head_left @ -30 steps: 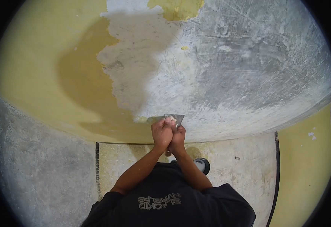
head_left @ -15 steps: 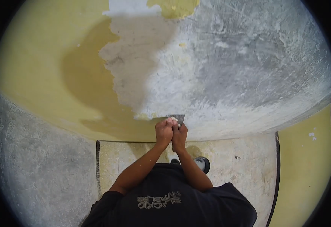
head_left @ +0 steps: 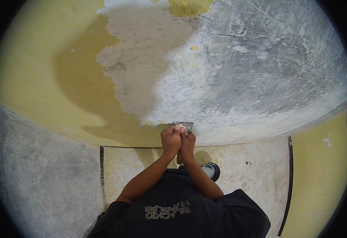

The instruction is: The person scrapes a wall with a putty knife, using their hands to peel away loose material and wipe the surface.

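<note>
A flat metal scraper [head_left: 188, 125] with pale residue on its blade rests close to the wall, low on the partly bare surface. My left hand [head_left: 170, 141] and my right hand [head_left: 187, 144] are pressed together around it, fingers closed, thumbs near the blade. Part of a handle shows below, between the wrists. The wall ahead carries yellow paint [head_left: 30, 79] on the left and scraped grey-white plaster [head_left: 252, 83] on the right, with a ragged paint edge between. Small yellow patches remain near the top.
Below the wall lies a pale, stained floor [head_left: 237, 166] with dark strips at both sides. A grey surface [head_left: 50, 166] spreads at the left and a yellow one [head_left: 320, 170] at the right. A shoe [head_left: 211, 171] shows beside my right forearm.
The view of the wall has shifted slightly, its upper patches now further left. Both hands keep their hold on the scraper, and more of the handle shows below them.
</note>
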A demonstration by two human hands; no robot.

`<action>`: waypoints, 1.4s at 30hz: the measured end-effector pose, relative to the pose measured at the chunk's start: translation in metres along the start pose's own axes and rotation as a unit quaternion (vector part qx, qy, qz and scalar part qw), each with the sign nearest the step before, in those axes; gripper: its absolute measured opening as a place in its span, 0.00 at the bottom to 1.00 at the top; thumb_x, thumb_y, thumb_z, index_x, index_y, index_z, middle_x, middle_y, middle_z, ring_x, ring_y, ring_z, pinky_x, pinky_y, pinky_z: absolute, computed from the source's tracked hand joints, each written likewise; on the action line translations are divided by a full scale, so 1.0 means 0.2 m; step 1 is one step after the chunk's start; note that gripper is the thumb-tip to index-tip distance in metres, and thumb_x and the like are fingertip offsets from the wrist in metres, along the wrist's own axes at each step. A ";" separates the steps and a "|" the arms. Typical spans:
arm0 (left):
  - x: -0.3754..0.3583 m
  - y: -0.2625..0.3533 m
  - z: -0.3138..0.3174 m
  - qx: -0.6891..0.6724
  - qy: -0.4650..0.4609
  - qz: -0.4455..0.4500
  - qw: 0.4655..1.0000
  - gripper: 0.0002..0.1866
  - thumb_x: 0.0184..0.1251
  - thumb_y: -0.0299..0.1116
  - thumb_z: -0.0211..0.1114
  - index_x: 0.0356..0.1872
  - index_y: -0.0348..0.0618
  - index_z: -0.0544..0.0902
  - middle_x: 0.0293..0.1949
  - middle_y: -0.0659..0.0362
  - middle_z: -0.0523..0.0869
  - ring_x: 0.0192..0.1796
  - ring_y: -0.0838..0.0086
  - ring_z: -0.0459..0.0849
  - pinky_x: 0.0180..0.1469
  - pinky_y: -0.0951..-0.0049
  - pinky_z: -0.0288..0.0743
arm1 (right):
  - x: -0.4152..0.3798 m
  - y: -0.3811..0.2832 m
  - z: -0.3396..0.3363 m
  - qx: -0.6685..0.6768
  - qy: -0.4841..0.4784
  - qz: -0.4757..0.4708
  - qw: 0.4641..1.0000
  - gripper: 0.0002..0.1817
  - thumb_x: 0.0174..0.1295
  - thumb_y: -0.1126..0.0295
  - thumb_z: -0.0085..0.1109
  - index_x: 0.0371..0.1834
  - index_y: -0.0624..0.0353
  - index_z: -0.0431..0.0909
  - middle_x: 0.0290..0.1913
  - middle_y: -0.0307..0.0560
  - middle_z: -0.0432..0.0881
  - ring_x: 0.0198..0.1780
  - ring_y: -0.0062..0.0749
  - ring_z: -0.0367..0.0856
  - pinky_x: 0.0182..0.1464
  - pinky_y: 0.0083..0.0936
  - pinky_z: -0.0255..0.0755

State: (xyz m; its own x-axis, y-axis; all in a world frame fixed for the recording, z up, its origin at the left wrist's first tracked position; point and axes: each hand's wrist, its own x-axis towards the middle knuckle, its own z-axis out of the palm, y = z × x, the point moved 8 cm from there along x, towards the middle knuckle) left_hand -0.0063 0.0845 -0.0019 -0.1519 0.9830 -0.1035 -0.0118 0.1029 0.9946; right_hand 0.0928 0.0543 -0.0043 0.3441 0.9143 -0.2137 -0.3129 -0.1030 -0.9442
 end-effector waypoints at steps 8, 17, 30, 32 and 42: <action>0.02 -0.02 0.02 -0.070 -0.010 -0.025 0.997 0.15 0.66 0.27 0.57 0.19 0.33 0.79 0.19 0.65 0.77 0.23 0.84 0.69 0.26 0.78 0.64 | 0.01 0.00 -0.02 -0.003 -0.008 0.046 0.999 0.13 0.69 0.64 0.52 0.41 0.65 0.78 0.30 0.39 0.80 0.26 0.21 0.72 0.28 0.24 0.68; 0.00 0.01 0.01 0.007 0.004 -0.011 1.000 0.19 0.68 0.34 0.58 0.18 0.31 0.77 0.13 0.58 0.74 0.20 0.80 0.68 0.24 0.70 0.65 | 0.03 -0.02 -0.01 -0.049 -0.023 -0.059 0.997 0.15 0.70 0.61 0.52 0.42 0.65 0.77 0.32 0.38 0.79 0.33 0.18 0.73 0.34 0.21 0.69; -0.01 0.31 -0.02 0.215 0.037 0.133 0.967 0.18 0.67 0.36 0.58 0.21 0.31 0.80 0.15 0.50 0.78 0.19 0.69 0.73 0.27 0.64 0.68 | 0.01 0.00 0.09 0.225 -0.041 0.013 0.973 0.15 0.70 0.60 0.52 0.38 0.64 0.77 0.29 0.35 0.78 0.29 0.16 0.71 0.30 0.18 0.67; 0.01 0.17 0.00 0.155 0.027 0.090 0.983 0.18 0.67 0.36 0.58 0.22 0.31 0.80 0.16 0.51 0.79 0.20 0.70 0.73 0.28 0.64 0.69 | 0.00 -0.03 0.05 0.168 -0.033 -0.019 0.985 0.15 0.70 0.61 0.53 0.38 0.64 0.77 0.29 0.35 0.78 0.29 0.16 0.70 0.30 0.18 0.67; -0.03 0.03 0.01 -0.048 0.008 0.049 0.998 0.18 0.72 0.37 0.56 0.25 0.33 0.80 0.19 0.61 0.78 0.25 0.81 0.72 0.30 0.72 0.69 | 0.06 -0.03 -0.03 -0.066 -0.019 -0.193 0.979 0.13 0.69 0.64 0.54 0.38 0.67 0.77 0.28 0.39 0.79 0.30 0.17 0.71 0.31 0.21 0.68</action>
State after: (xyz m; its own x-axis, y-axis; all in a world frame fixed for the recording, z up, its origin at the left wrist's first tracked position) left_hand -0.0031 0.0804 0.0037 -0.1720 0.9851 -0.0057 -0.0910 -0.0101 0.9958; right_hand 0.1039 0.0636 -0.0021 0.3793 0.9091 0.1724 -0.0480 0.2054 -0.9775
